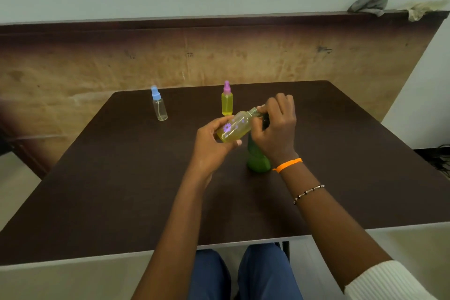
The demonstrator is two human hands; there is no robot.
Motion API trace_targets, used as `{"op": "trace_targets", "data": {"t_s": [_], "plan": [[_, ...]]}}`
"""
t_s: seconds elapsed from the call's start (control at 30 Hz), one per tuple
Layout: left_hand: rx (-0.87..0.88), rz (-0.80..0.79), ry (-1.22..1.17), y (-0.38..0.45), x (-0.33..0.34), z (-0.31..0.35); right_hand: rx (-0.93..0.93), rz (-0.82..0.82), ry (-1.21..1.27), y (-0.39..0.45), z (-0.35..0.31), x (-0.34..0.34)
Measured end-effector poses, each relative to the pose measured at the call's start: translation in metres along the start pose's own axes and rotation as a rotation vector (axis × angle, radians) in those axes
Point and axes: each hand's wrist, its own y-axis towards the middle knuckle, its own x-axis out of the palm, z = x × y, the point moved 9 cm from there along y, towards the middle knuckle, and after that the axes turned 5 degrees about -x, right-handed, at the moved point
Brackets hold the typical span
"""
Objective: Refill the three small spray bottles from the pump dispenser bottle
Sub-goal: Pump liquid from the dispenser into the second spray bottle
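My left hand (210, 140) grips a small flower-printed bottle (235, 128) full of yellow liquid, tilted with its open threaded neck pointing up and right. My right hand (276, 126) is at that neck, its fingers curled round a dark cap or pump head that is mostly hidden. Beneath my right hand stands the green dispenser bottle (258, 162) on the table, its top hidden. Farther back stands a pink-capped spray bottle (227, 102) full of yellow liquid. A blue-capped clear spray bottle (158, 106) stands at the back left, looking empty.
The dark brown table (121, 178) ends at a pale front edge near my knees. A wooden panel rises behind it. Rags (370, 3) lie on the ledge at the upper right. Cables lie on the floor at the right.
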Motion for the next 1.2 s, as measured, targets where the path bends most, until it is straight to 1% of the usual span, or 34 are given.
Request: {"op": "trace_targets", "data": {"t_s": [0.3,0.43,0.73,0.93,1.2], "plan": [[0.003,0.002,-0.005,0.001,-0.003,0.002,0.025,-0.023,0.048,0.017,-0.003,0.001],[0.002,-0.007,-0.019,0.002,0.0,-0.002,0.004,0.02,0.0,-0.002,0.001,0.0],[0.026,-0.027,-0.031,0.001,-0.002,0.002,0.027,-0.028,0.005,0.014,-0.003,-0.002],[0.01,-0.033,-0.029,0.001,0.002,-0.003,0.005,0.008,-0.039,-0.004,0.0,0.001],[0.022,-0.033,-0.024,0.001,-0.001,0.001,0.016,-0.04,0.011,0.018,-0.003,-0.003]]}}
